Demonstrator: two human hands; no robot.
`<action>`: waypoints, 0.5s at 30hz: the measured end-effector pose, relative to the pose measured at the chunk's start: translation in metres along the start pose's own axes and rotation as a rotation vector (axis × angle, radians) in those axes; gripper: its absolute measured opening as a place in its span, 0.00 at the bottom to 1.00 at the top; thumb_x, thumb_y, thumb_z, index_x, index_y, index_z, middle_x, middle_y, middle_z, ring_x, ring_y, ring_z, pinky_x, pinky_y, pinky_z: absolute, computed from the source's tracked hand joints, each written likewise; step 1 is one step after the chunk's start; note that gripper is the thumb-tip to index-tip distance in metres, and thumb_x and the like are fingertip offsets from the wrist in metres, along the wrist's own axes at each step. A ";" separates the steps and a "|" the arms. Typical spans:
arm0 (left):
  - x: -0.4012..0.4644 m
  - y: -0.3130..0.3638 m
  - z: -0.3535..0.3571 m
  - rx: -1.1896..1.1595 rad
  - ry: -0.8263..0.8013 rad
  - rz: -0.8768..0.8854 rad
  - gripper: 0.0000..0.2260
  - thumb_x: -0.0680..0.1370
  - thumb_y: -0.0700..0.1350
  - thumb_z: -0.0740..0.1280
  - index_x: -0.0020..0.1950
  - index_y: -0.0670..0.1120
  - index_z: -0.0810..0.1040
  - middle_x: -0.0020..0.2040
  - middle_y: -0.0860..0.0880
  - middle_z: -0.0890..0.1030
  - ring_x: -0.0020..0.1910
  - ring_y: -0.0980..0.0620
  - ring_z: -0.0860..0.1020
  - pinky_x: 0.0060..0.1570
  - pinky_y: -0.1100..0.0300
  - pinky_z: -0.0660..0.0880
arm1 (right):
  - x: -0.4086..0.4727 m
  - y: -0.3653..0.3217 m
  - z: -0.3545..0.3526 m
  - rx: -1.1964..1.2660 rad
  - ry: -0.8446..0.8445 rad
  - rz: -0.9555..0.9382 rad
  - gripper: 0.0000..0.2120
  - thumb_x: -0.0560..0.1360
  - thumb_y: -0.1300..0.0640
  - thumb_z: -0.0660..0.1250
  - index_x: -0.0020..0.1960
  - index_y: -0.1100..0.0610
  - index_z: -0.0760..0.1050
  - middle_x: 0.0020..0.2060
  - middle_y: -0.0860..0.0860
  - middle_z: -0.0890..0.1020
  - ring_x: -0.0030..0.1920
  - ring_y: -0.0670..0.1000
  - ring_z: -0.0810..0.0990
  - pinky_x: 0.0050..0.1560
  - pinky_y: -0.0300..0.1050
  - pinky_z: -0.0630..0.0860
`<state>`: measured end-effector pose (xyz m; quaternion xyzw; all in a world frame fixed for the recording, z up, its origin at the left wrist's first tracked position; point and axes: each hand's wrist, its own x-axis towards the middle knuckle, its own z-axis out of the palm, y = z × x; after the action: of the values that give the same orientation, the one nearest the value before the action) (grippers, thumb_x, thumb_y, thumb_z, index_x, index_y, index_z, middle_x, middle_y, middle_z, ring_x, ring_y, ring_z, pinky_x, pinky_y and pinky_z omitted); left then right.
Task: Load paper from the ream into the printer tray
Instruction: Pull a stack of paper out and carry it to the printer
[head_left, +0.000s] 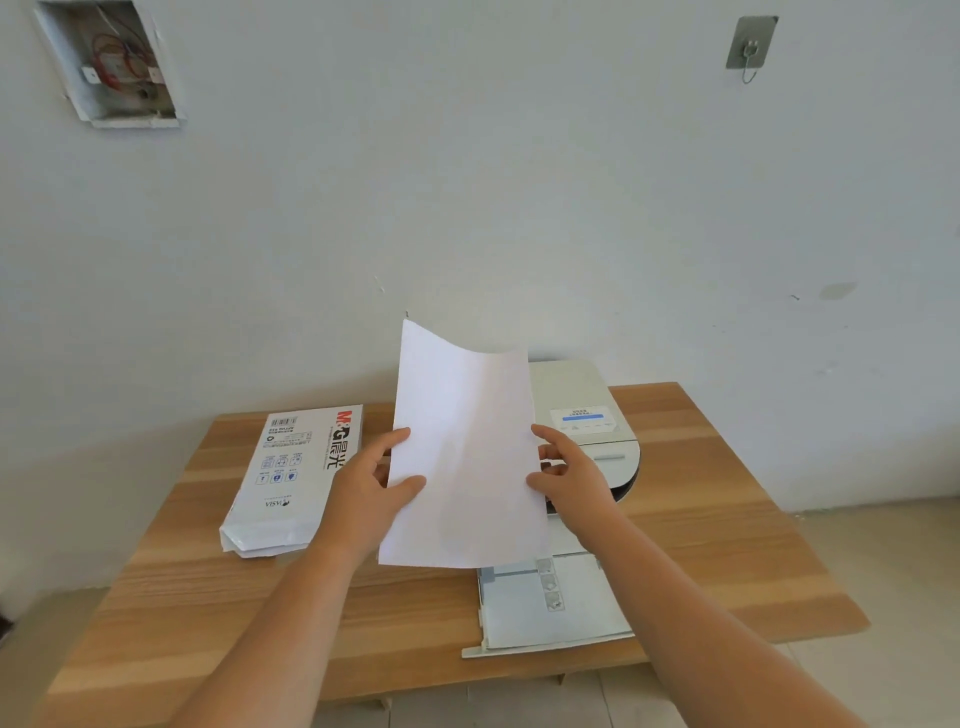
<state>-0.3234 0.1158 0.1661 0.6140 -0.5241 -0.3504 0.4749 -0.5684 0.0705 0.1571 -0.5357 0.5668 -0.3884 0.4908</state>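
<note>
Two hands are holding a thin stack of white paper (465, 452) upright above the wooden tabletop (727, 545), in front of the printer (587, 410). The left hand (371, 486) is pinching the paper's left edge, thumb lying on the near face and the index finger stretching along the edge. The right hand (571, 475) is gripping the right edge, with its thumb on the near face and the other fingers curling behind the sheets. The paper's top is bowing slightly, its upper left corner rising highest against the pale wall.

Below the paper, the printer tray (550, 608) is sitting pulled out toward the near edge of the tabletop, its pale bed showing and a row of small markings running down a guide. The paper's lower edge is hanging just above the tray's far end. To the left, well apart from the printer, the ream (291, 478) is lying flat in its white printed wrapper, its near end open and crumpled.
</note>
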 end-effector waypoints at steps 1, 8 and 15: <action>0.003 0.000 0.002 -0.005 -0.009 0.002 0.25 0.72 0.37 0.73 0.64 0.57 0.75 0.50 0.53 0.82 0.47 0.56 0.82 0.38 0.68 0.78 | 0.002 -0.001 -0.002 0.003 0.011 0.015 0.27 0.73 0.68 0.64 0.63 0.41 0.72 0.50 0.45 0.76 0.39 0.45 0.75 0.44 0.40 0.76; 0.032 -0.011 0.020 -0.067 -0.088 -0.020 0.26 0.71 0.40 0.75 0.56 0.69 0.75 0.49 0.50 0.85 0.47 0.48 0.83 0.49 0.48 0.81 | 0.014 -0.010 -0.020 -0.022 0.087 0.119 0.22 0.74 0.61 0.68 0.65 0.45 0.73 0.48 0.50 0.77 0.45 0.53 0.78 0.49 0.47 0.80; 0.039 -0.025 0.043 -0.104 -0.147 -0.066 0.24 0.72 0.41 0.74 0.57 0.67 0.73 0.51 0.50 0.84 0.47 0.50 0.83 0.43 0.56 0.81 | 0.024 0.011 -0.040 -0.026 0.181 0.168 0.21 0.74 0.61 0.68 0.64 0.44 0.75 0.45 0.52 0.77 0.43 0.53 0.80 0.55 0.53 0.79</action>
<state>-0.3472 0.0685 0.1322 0.5783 -0.5180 -0.4366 0.4546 -0.6080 0.0447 0.1513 -0.4555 0.6566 -0.3852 0.4616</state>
